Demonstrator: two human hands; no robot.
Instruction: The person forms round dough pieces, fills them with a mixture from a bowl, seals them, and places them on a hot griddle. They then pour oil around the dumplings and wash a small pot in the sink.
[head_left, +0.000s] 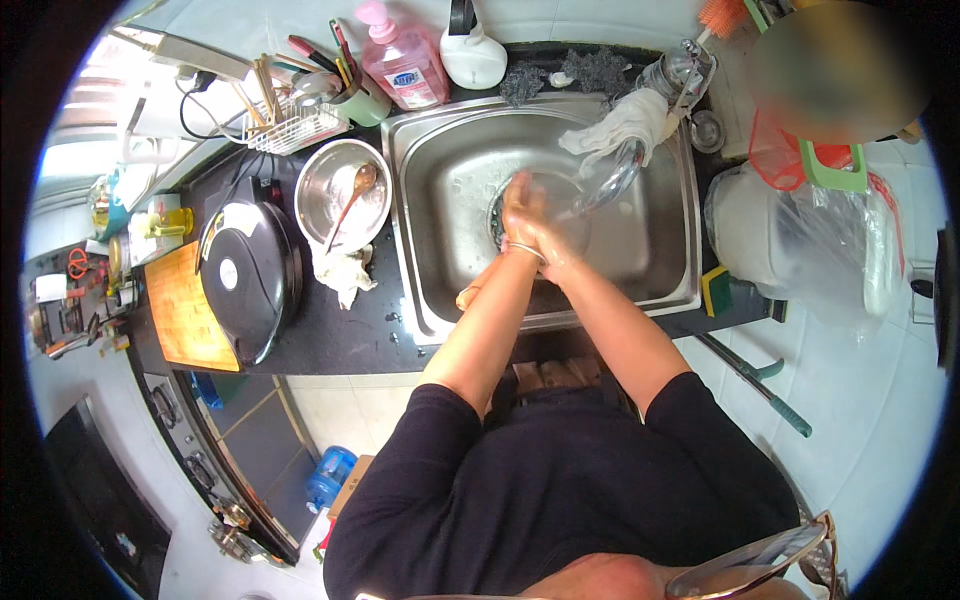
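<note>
fingers (521, 192): blurred | drain (496, 222): partly hidden | round object (838, 72), upper right: blurred | glasses (752, 562): cut off by lower edge

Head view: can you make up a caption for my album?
Two bare hands meet over a rectangular silver metal sink, beside a curved shiny faucet draped with crumpled white cloth.

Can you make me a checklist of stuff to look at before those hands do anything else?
1. Hands over the sink: ok, they are together inside its edges.
2. Hands empty: cannot tell, they cover each other.
3. Soap bottle standing up: ok, it is behind the sink.
4. Sponge out of the sink: ok, it is by the right edge.
5. Metal bowl empty: not ok, a spoon rests in it.
</note>
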